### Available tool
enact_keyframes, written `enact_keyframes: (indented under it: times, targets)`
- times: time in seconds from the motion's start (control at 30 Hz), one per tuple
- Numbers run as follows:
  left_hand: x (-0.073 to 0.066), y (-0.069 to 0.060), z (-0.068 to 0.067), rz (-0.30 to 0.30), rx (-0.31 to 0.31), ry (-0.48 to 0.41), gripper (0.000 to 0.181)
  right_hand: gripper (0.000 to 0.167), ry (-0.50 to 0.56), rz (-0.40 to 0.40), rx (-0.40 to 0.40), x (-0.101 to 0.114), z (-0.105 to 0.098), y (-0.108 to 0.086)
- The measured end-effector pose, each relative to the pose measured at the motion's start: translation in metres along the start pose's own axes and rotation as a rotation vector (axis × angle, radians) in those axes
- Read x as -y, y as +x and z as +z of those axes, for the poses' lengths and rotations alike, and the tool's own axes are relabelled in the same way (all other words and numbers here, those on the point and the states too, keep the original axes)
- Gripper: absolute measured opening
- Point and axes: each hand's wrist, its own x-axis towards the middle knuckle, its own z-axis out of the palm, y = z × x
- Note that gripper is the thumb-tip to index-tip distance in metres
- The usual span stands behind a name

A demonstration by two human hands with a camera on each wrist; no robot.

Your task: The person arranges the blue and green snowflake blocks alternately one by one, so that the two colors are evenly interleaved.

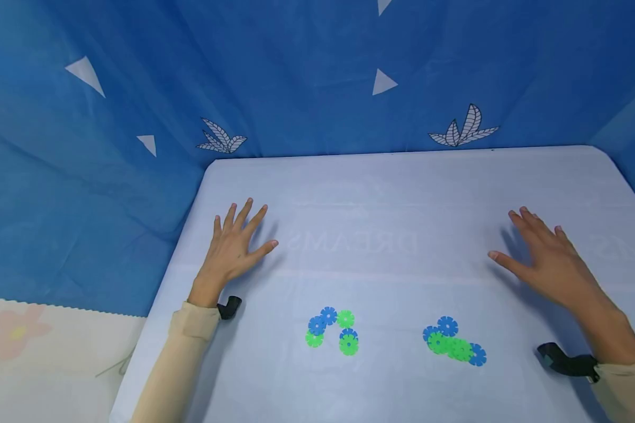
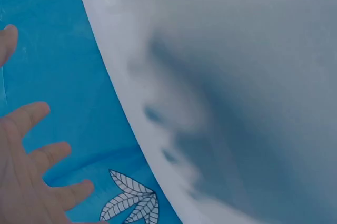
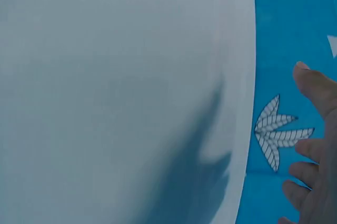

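Note:
My left hand point(image 1: 229, 251) hovers over the left side of the white table, its fingers spread and holding nothing. On the other side, my right hand point(image 1: 552, 264) is also held above the surface with straight fingers and thumb apart. Between and nearer than the hands lie two groups of flat, notched plastic discs. The left group has blue discs point(image 1: 317, 325) and green discs point(image 1: 348, 345) in a loose arch. In the right group, green discs point(image 1: 460, 349) overlap blue discs point(image 1: 447, 326). Both wrist views show only spread fingers, the tabletop and shadows.
The white table point(image 1: 349, 194) has rounded far corners and faint mirrored lettering. A blue curtain point(image 1: 307, 76) with leaf and triangle prints hangs behind and to the left. A pale cloth with a flower print point(image 1: 18, 333) lies at lower left. Black wrist mounts point(image 1: 566, 361) sit at both wrists.

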Motion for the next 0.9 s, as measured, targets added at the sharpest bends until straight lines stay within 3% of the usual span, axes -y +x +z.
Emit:
enact_keyframes:
  times: [0.47, 0.63, 0.9]
  targets:
    - [-0.014, -0.003, 0.009, 0.115, -0.044, -0.068, 0.079, 0.082, 0.089, -0.233, -0.081, 0.064, 0.019, -0.016]
    - [-0.023, -0.007, 0.013, 0.129, -0.027, -0.167, 0.079, 0.078, 0.114, -0.265, -0.063, 0.089, 0.028, -0.026]
    - [-0.038, -0.023, 0.017, 0.1, 0.076, -0.397, 0.077, 0.067, 0.175, -0.341, -0.038, 0.123, 0.048, -0.044]
